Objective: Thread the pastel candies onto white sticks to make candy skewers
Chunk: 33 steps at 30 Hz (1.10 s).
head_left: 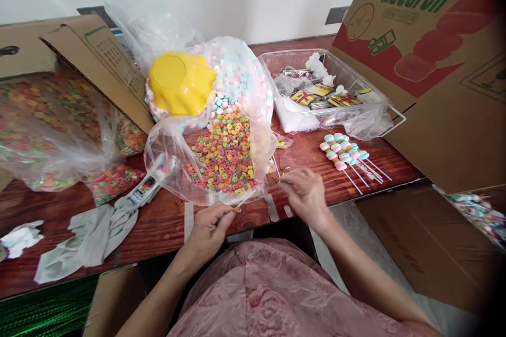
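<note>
My left hand (207, 231) is closed at the table's front edge, pinching a thin white stick (245, 198) that points up and right. A small yellow and pink bit shows at its fingertips. To the right, my right hand (306, 195) has its fingers pinched together; what they hold, if anything, I cannot make out. Just beyond both hands lies an open clear bag (168, 176) of colourful ring-shaped pieces (223, 155). Right of my right hand, several skewers of pink and blue marshmallow candies (343, 151) lie on the table, their white sticks towards me.
An upturned yellow bowl (177, 81) rests on a bag of pastel candies (241, 71). Behind the skewers stands a clear plastic bin (294, 120) with packets. Cardboard boxes (443, 89) flank the table. Grey gloves (93, 237) and crumpled tissue (23, 238) lie at left.
</note>
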### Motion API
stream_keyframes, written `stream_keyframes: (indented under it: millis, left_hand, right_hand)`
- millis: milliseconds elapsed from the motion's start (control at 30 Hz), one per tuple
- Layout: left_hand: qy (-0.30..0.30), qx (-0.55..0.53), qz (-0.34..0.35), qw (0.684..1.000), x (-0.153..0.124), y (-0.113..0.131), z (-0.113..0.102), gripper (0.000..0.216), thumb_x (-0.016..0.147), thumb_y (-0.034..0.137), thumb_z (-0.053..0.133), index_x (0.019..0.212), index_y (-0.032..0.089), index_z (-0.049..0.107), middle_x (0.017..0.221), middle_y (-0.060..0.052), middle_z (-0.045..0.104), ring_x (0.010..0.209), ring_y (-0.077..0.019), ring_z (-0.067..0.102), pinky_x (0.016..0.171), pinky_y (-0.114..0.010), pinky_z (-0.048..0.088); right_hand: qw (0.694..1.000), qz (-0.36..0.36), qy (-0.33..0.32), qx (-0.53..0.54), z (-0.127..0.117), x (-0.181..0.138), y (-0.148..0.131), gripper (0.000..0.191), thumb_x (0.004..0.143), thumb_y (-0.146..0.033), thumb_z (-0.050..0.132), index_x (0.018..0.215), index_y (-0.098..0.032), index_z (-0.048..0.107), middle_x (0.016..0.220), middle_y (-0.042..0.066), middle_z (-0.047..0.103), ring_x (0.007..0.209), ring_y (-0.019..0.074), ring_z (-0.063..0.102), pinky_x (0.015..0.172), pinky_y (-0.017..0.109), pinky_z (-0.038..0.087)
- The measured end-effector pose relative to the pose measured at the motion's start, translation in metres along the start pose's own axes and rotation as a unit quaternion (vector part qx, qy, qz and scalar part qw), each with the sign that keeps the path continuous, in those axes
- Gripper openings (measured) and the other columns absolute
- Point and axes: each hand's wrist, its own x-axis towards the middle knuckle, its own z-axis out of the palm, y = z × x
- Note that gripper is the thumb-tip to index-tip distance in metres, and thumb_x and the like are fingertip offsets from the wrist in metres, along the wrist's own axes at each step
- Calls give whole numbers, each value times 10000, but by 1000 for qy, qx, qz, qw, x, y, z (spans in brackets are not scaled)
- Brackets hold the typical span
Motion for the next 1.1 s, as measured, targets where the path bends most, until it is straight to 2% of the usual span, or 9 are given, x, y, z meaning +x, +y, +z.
stream_keyframes:
  millis: [67,133,200,333,533,667,867,967,1100]
  left_hand:
    - [54,-123,-93,987,-3,-2,-7,248,854,368,627,759,150,694,643,-10,613,577,-114,546,568,-236,423]
    - [106,-247,-189,944,-6,-4,-13,263,769,412,725,788,150,709,634,-7,637,518,-110,550,503,-224,419]
    - [147,-344,-241,896,-7,-6,-16,316,671,421,810,804,150,718,631,-9,660,487,-117,565,463,-222,422]
    - [161,-446,-253,843,-5,-6,-22,330,583,371,876,783,154,728,638,-13,686,482,-134,591,444,-229,441]
    - [135,-476,-257,830,-5,-9,-23,287,600,344,876,724,140,716,635,-19,688,479,-117,593,455,-214,452]
    - [119,-489,-268,821,-1,-9,-15,299,594,349,879,725,139,712,644,-25,704,475,-125,606,453,-218,459]
    - [111,-481,-264,828,9,-2,-3,333,572,371,876,711,133,688,626,-21,701,441,-117,584,441,-222,454]
    - [93,-472,-265,836,10,2,1,318,592,374,857,696,136,671,630,-16,698,428,-108,567,435,-226,447]
    - [91,-440,-269,852,12,5,5,310,600,379,848,701,135,685,607,-10,683,414,-88,542,426,-205,420]
  right_hand:
    - [996,59,-25,-56,-9,18,22,184,906,-241,592,805,-243,746,885,11,764,890,192,637,827,320,394]
    - [979,106,-106,-139,-11,35,35,204,908,-274,573,841,-262,765,957,7,768,940,211,637,808,315,402]
    - [957,122,-180,-193,-9,48,38,216,903,-294,558,879,-278,772,1009,7,761,989,235,628,794,325,398]
    - [934,121,-251,-224,1,63,28,185,833,-282,580,777,-223,747,926,72,746,958,286,628,763,354,387]
    - [921,121,-296,-223,9,65,27,181,805,-166,520,727,-180,683,890,113,716,944,276,611,791,360,382]
    - [941,106,-273,-169,10,58,39,158,819,-165,507,706,-177,617,892,119,693,941,265,587,799,355,387]
    - [983,116,-139,-20,6,48,65,173,851,-279,466,723,-199,550,772,62,639,765,194,560,765,332,428]
    - [987,128,-68,71,3,45,76,203,842,-345,473,741,-197,569,740,35,630,719,168,561,720,308,460]
    - [973,146,9,177,-7,40,78,251,815,-425,555,791,-185,623,728,25,644,682,160,578,663,300,485]
